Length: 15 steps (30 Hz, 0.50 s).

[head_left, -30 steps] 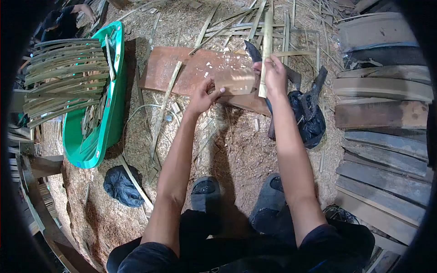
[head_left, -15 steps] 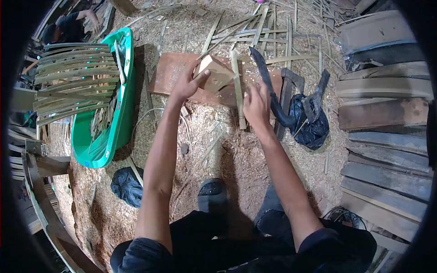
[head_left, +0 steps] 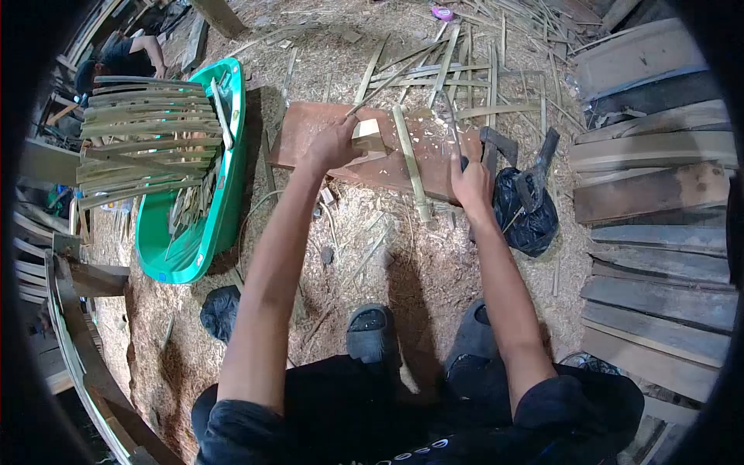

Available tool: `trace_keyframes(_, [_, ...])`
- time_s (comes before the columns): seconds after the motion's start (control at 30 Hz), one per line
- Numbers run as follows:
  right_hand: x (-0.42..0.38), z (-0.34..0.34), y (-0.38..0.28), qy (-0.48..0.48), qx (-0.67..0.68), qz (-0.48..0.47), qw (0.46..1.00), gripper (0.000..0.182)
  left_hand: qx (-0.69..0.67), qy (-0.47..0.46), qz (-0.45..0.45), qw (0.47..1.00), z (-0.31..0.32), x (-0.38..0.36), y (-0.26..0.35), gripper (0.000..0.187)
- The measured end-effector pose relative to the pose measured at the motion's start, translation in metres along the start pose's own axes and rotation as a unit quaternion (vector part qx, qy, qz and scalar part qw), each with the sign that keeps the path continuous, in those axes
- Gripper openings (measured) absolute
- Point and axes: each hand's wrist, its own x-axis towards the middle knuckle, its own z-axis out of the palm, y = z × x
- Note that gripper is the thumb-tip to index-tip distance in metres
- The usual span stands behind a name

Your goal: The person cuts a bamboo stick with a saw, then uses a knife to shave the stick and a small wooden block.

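Over the left part of a reddish-brown board (head_left: pixel 298 132) lying on the ground, my left hand (head_left: pixel 332 147) is closed on a pale wooden block (head_left: pixel 370 139). My right hand (head_left: pixel 471 184) is wrapped round the handle of a dark curved blade (head_left: pixel 451 124), which points away from me above the board's right part. Between my hands a greenish bamboo strip (head_left: pixel 411 163) lies across the board, its near end past the board's edge. Small pale chips are scattered on the board.
A green tub (head_left: pixel 232 147) holding slats (head_left: pixel 147 128) is at the left. Right of my right hand are a black plastic bag (head_left: pixel 527 225) and a dark hooked tool (head_left: pixel 542 159). Curved planks (head_left: pixel 659 194) line the right side. A person (head_left: pixel 128 58) is at the upper left.
My right hand has closed on the blade's handle and lifted the blade off its resting place. My left hand has lowered and turned the block. The view has shifted slightly.
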Motion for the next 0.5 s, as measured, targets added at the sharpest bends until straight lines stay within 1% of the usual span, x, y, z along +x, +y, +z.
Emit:
trace_keyframes(0.1, [-0.004, 0.013, -0.026, 0.034, 0.165, 0.028, 0.985, 0.043, -0.024, -0.034, -0.095, 0.995, 0.002, 0.003, 0.006, 0.059])
trace_keyframes(0.13, [-0.017, 0.011, -0.044, -0.018, 0.275, 0.082, 0.958, 0.044, -0.023, -0.028, -0.097, 0.995, 0.003, 0.0, 0.006, 0.058])
trace_keyframes(0.17, [-0.034, 0.014, -0.059, -0.069, 0.398, 0.098, 0.91, 0.044, -0.022, -0.022, -0.098, 0.995, 0.004, -0.001, 0.006, 0.057])
trace_keyframes(0.2, [-0.046, 0.028, -0.058, -0.138, 0.408, 0.085, 0.899, 0.047, -0.021, -0.015, -0.097, 0.995, 0.006, -0.001, 0.007, 0.056])
trace_keyframes(0.23, [-0.055, 0.057, -0.05, -0.1, 0.297, 0.101, 0.944, 0.05, -0.02, 0.006, -0.09, 0.996, 0.01, -0.001, 0.007, 0.056])
trace_keyframes(0.27, [-0.078, 0.048, -0.059, -0.125, 0.278, 0.147, 0.941, 0.054, -0.02, 0.027, -0.086, 0.996, 0.017, -0.004, 0.005, 0.056])
trace_keyframes(0.3, [-0.092, 0.078, -0.042, -0.1, 0.27, 0.11, 0.951, 0.051, -0.018, 0.05, -0.081, 0.995, 0.019, -0.004, 0.005, 0.056])
trace_keyframes(0.33, [-0.101, 0.109, -0.022, -0.102, 0.293, 0.076, 0.948, 0.047, -0.02, 0.06, -0.077, 0.995, 0.017, -0.002, 0.005, 0.056])
trace_keyframes(0.37, [-0.101, 0.104, -0.025, -0.099, 0.291, 0.075, 0.949, 0.045, -0.024, 0.067, -0.076, 0.995, 0.017, -0.002, 0.006, 0.056])
trace_keyframes(0.43, [-0.102, 0.073, -0.045, -0.098, 0.283, 0.074, 0.951, 0.042, -0.028, 0.064, -0.082, 0.994, 0.019, -0.005, 0.008, 0.055])
trace_keyframes(0.47, [-0.094, 0.05, -0.061, -0.063, 0.324, 0.044, 0.943, 0.039, -0.026, 0.057, -0.087, 0.994, 0.017, -0.004, 0.009, 0.055])
trace_keyframes(0.5, [-0.086, 0.014, -0.082, -0.085, 0.32, 0.088, 0.939, 0.045, -0.026, 0.045, -0.092, 0.994, 0.017, -0.006, 0.011, 0.055])
